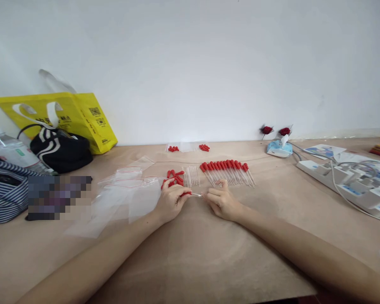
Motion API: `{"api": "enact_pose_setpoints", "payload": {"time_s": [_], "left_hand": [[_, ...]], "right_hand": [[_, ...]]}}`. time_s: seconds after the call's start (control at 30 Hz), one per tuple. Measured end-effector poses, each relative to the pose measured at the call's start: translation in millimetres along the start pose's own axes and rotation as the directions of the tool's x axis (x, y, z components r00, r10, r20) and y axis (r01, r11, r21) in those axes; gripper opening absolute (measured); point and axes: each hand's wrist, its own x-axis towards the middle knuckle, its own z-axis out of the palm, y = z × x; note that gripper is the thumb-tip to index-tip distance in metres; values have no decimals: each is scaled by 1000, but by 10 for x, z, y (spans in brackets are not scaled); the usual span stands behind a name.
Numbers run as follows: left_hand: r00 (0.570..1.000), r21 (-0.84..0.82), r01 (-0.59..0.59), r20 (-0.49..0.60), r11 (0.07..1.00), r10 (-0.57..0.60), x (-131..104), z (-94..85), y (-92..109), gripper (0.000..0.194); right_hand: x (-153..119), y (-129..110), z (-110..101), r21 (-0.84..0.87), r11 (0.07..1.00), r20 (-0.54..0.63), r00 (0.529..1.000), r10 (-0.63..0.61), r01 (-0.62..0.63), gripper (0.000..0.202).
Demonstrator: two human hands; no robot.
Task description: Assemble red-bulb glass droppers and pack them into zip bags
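Note:
My left hand (172, 200) pinches a red rubber bulb (186, 194). From the bulb a thin clear dropper tube (196, 195) runs right to my right hand (220, 200), whose fingers are closed on its far end. Just beyond my left hand lie several loose red bulbs (179, 178). Beside them is a small row of bare clear tubes (192, 175). Behind my right hand, a slanted row of droppers with red bulbs (229, 171) rests on the table.
Clear zip bags (114, 202) overlap on the left. Bags holding red bulbs (204, 147) lie near the wall. A yellow bag (91, 122) and a striped bag (6, 194) stand left; a tissue pack (278, 149) and power strips with cables (345, 179) sit right.

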Motion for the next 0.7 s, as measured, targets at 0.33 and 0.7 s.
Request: {"api": "enact_pose_setpoints", "payload": {"time_s": [0.33, 0.7], "left_hand": [[991, 67, -129, 44, 989, 126, -2, 2, 59, 14], [983, 52, -180, 50, 982, 178, 22, -6, 90, 14]], "right_hand": [[31, -38, -58, -171, 982, -71, 993, -91, 77, 27], [82, -23, -18, -30, 999, -1, 1000, -23, 23, 22]]}}
